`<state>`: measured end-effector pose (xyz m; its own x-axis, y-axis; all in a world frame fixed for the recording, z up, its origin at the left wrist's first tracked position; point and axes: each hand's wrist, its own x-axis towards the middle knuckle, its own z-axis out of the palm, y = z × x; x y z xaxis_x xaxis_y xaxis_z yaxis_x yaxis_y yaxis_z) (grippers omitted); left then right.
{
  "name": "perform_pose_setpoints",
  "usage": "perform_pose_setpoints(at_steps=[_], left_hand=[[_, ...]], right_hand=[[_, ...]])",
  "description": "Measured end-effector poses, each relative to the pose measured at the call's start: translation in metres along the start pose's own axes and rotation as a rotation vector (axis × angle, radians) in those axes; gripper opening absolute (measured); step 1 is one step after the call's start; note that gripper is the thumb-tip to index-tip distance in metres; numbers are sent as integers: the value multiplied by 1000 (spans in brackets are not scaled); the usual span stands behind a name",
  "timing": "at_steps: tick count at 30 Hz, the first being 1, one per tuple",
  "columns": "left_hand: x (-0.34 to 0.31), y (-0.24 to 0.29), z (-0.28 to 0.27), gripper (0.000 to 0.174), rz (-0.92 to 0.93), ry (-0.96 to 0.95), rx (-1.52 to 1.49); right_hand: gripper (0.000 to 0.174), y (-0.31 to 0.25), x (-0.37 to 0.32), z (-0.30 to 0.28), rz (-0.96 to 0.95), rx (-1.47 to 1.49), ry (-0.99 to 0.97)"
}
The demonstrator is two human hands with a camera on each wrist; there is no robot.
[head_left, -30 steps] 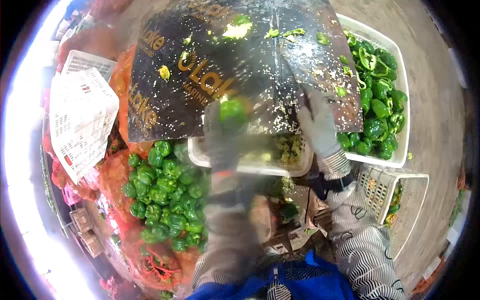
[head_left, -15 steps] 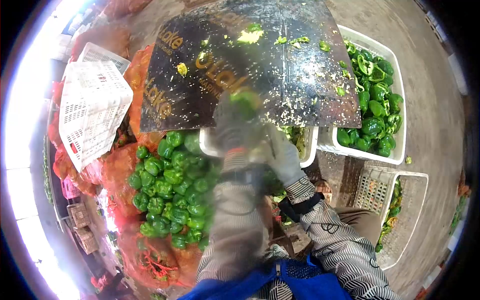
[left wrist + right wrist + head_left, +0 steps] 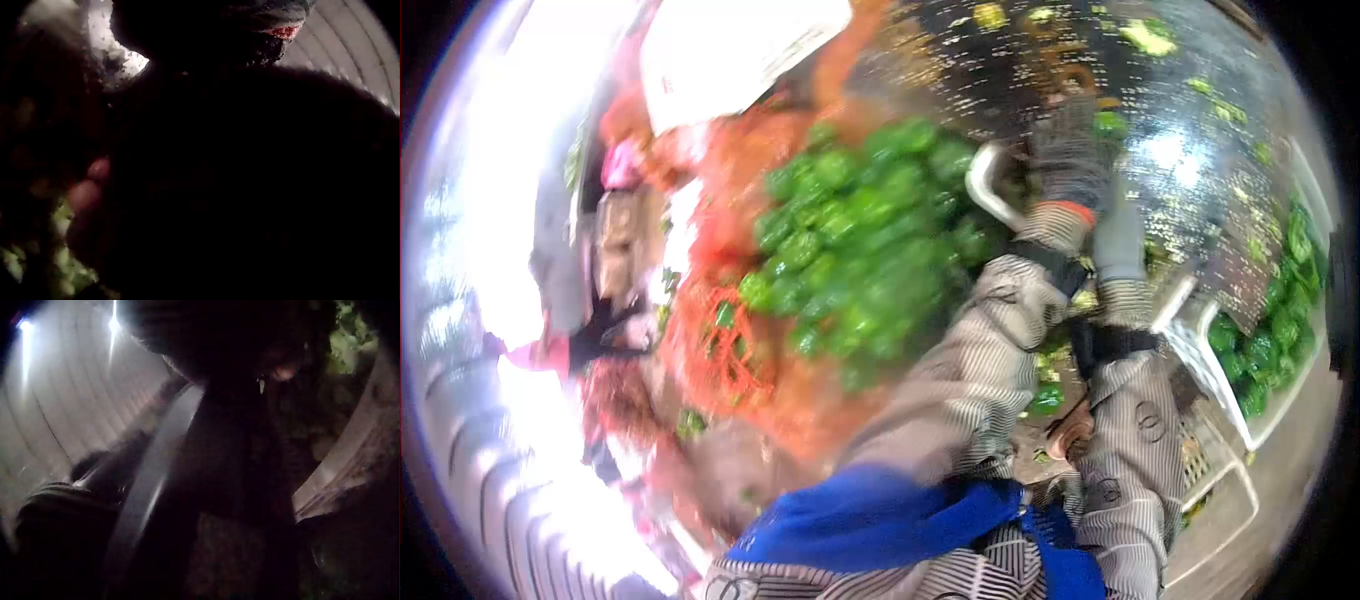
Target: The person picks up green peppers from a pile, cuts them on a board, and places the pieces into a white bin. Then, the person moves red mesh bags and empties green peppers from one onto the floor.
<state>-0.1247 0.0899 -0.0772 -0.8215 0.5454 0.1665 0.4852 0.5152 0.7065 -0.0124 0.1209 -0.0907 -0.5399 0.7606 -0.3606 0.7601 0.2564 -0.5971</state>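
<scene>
In the head view my left hand (image 3: pixel 1068 150), in a dark grey glove, is over the near edge of a dark board (image 3: pixel 1250 110) strewn with pale seeds. It grips a green bell pepper (image 3: pixel 1111 126), which shows at the thumb side, blurred. Close beside it is my right hand (image 3: pixel 1118 240) in a lighter grey glove; its fingers are blurred and partly hidden, and I cannot tell what they hold. Below the board's edge shows the white rim of a tub (image 3: pixel 990 190). Both wrist views are very dark; pale green scraps (image 3: pixel 350 340) appear in the right one.
A heap of whole green peppers (image 3: pixel 860 220) lies on orange net bags (image 3: pixel 730 350) to the left. On the right stands a white crate (image 3: pixel 1228 385) of green peppers, with another crate (image 3: pixel 1255 500) below it. White crates (image 3: pixel 730 60) stand at upper left.
The head view has swung left, so the board and hands appear farther right. My right hand moved from the board's right side to beside the left hand, which keeps the pepper.
</scene>
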Motion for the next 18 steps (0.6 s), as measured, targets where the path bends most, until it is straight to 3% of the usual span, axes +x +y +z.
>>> perform_pose_setpoints(at_steps=[5,6,7,10,11,12,13,15,16,17,18], left_hand=[[-9,-10,-18,41,-21,193,-134],[-9,-13,-25,41,-28,212,-146],[-10,-11,-23,41,-19,225,-157],[-11,-8,-32,40,-11,265,-176],[-11,-6,-33,40,-7,270,-183],[-10,-3,-33,40,-3,277,-197],[-10,0,-31,39,2,280,-210],[-16,3,-29,39,10,282,-230],[-18,5,-30,39,14,289,-239],[-19,8,-30,39,31,294,-245],[-22,12,-31,38,44,300,-253]], right_hand=[[42,33,21,25,-268,102,126],[42,38,24,27,-283,122,132],[41,41,17,19,-165,91,30],[44,66,-20,23,-243,-5,84],[48,88,-18,25,-148,193,-31],[52,144,-1,49,-312,104,140],[60,161,0,49,-209,353,57],[62,151,-2,22,-222,-407,212],[60,183,22,32,-268,247,107],[60,169,26,14,-165,13,85],[61,176,46,19,-260,36,156]])
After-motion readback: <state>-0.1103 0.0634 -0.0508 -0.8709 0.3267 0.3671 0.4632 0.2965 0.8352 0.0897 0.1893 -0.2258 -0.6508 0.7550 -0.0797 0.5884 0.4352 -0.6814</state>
